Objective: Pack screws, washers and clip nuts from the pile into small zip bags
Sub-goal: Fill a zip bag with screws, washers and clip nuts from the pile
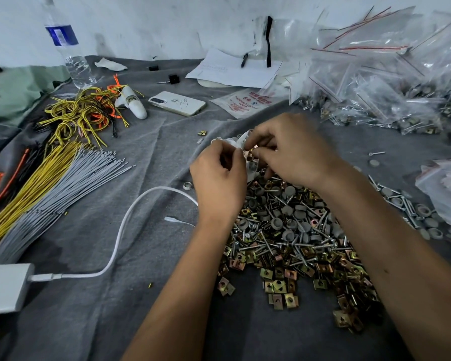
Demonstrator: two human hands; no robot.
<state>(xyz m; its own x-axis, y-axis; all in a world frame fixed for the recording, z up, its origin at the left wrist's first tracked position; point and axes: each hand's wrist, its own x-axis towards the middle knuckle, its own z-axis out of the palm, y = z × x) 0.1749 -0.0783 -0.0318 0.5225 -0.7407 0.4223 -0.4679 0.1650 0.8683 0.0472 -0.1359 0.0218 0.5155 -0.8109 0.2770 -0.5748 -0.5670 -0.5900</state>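
A pile (294, 238) of screws, grey round washers and brass-coloured clip nuts lies on the grey cloth in front of me. Above its far end my left hand (219, 178) pinches the edge of a small clear zip bag (241, 142). My right hand (294, 149) pinches a copper-coloured clip nut (251, 153) at the bag's mouth. Most of the bag is hidden behind my fingers.
Filled zip bags (385, 100) are heaped at the back right, more at the right edge. A phone (177, 103), papers and a water bottle (68, 45) lie at the back. Cable ties and wires (63, 162) cover the left. A white cable (120, 230) curves toward my left wrist.
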